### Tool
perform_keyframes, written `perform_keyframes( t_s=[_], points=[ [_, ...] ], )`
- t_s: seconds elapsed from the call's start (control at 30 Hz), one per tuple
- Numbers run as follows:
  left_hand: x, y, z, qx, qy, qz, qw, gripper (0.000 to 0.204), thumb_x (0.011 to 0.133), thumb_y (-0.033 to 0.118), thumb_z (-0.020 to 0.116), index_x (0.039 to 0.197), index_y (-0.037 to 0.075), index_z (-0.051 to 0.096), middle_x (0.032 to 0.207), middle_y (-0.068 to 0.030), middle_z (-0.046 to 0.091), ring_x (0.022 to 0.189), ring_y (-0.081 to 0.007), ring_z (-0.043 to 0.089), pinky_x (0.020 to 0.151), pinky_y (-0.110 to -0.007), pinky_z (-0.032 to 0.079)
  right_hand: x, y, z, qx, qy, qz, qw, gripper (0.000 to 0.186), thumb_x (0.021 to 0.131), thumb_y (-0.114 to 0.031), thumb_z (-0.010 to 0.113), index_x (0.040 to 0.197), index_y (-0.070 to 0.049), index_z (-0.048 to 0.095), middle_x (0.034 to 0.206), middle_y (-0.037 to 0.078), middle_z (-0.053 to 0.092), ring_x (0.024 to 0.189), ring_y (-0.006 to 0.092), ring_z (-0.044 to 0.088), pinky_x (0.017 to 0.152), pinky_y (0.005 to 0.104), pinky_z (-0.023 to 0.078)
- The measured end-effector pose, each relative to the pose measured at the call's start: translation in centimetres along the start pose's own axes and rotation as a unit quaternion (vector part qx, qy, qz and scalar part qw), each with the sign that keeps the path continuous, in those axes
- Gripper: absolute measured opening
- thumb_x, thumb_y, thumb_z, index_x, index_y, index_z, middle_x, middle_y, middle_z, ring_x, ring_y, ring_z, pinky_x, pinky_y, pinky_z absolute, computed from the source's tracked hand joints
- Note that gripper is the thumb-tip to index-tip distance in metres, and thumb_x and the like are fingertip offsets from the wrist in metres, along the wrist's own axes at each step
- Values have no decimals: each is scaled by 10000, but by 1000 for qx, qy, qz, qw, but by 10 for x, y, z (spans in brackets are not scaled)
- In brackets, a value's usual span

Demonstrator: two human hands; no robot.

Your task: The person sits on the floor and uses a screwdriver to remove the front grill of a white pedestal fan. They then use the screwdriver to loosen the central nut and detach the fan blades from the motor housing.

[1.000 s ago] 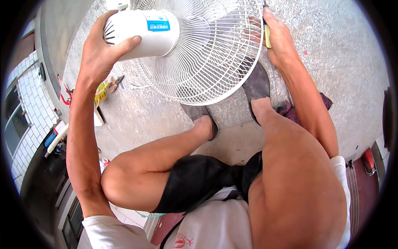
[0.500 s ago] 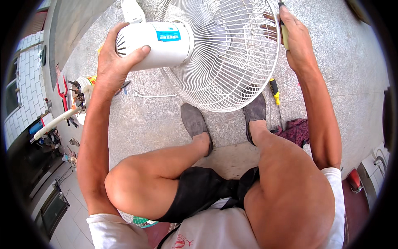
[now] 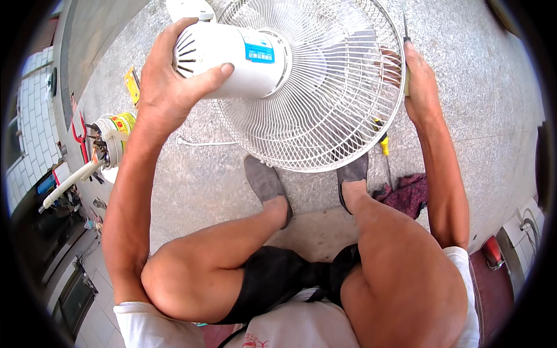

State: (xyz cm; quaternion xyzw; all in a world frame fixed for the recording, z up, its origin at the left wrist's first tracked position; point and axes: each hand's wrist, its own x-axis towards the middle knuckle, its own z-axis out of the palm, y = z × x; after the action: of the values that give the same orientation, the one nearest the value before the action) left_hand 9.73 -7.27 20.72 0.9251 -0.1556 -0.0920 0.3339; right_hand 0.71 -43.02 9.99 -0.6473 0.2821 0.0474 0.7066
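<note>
A white electric fan is held up in front of me, its motor housing toward the left and its round wire guard toward the right. My left hand wraps around the vented end of the housing, thumb along its near side. On the guard's right rim, my right hand is closed, and some of its fingers show through the wires. That same hand keeps a screwdriver against the rim, its thin shaft pointing away from me. The fan's white neck piece is cut off by the top edge.
A yellow-and-black screwdriver and a dark red cloth lie by my right shoe. A thin pale rod lies under the fan. Left of my arm are a tool-filled bucket and a yellow object.
The fan has shifted right and a little toward me, with more of the vented housing end showing. My right hand has moved down and right, bringing the screwdriver's shaft into view.
</note>
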Motion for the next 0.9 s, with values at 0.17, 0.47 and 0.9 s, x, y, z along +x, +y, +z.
perform_keyframes(
  t_s=[0.17,0.47,0.9],
  points=[
    [3,7,11,-10,2,4,1000,869,728,398,868,1402,-28,523,1187,-224,661,1066,-297,705,906,-392,598,3,12,-5,38,20,22,999,525,1117,-387,429,1304,77,588,1172,194,704,1010,213,709,888,342,589],
    [7,8,12,-23,3,-1,1000,871,721,373,875,1393,-49,515,1211,-232,643,1106,-296,686,950,-383,576,8,21,-11,63,14,40,997,547,1106,-411,442,1274,83,605,1180,192,696,1031,225,698,910,358,574],
    [10,16,24,36,1,-24,999,866,731,385,849,1426,-7,513,1216,-214,652,1103,-293,697,941,-400,589,5,24,-7,50,38,58,996,560,1120,-389,380,1334,101,547,1237,230,675,1083,265,695,939,389,580]
  ],
)
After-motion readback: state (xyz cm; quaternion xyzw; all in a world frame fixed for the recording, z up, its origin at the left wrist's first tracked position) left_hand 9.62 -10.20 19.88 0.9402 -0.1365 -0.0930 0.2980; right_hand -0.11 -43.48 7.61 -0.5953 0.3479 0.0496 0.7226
